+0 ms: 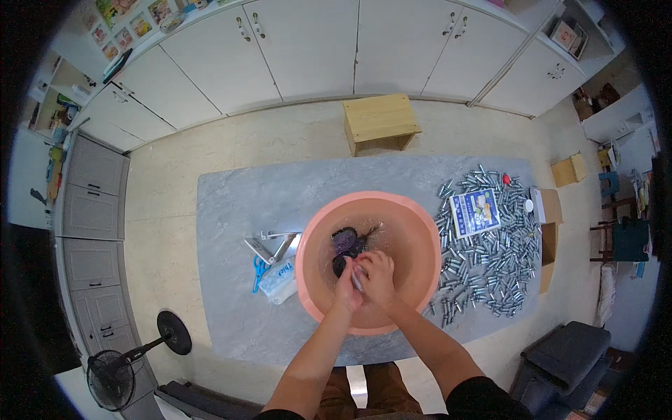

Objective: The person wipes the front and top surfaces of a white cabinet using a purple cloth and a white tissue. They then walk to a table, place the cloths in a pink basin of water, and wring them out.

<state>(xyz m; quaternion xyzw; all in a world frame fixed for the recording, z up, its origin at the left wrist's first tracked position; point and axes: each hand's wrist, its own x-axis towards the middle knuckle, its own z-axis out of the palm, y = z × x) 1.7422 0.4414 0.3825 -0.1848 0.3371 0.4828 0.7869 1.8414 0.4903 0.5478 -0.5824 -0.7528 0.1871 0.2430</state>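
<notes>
Both my hands are inside a round pink plastic basin (306, 280). My left hand (348, 288) and my right hand (377, 277) press together, fingers closed. Between them shows a bit of something pale grey-lilac (358, 275), mostly covered by the fingers, so I cannot tell its kind. Just beyond my fingertips, dark purple and black soft-looking items (345, 239) lie bunched in the basin, apparently wet cloth. A dark strand stretches from them toward the upper right.
Left of the basin lie a soft white-and-blue packet (278, 281), blue scissors (260, 268) and a white box-like item (260, 250) on the grey tabletop (238, 210). Many metal bolts (490, 266) spread at right under a printed booklet (476, 212). A wooden stool (380, 117) stands beyond.
</notes>
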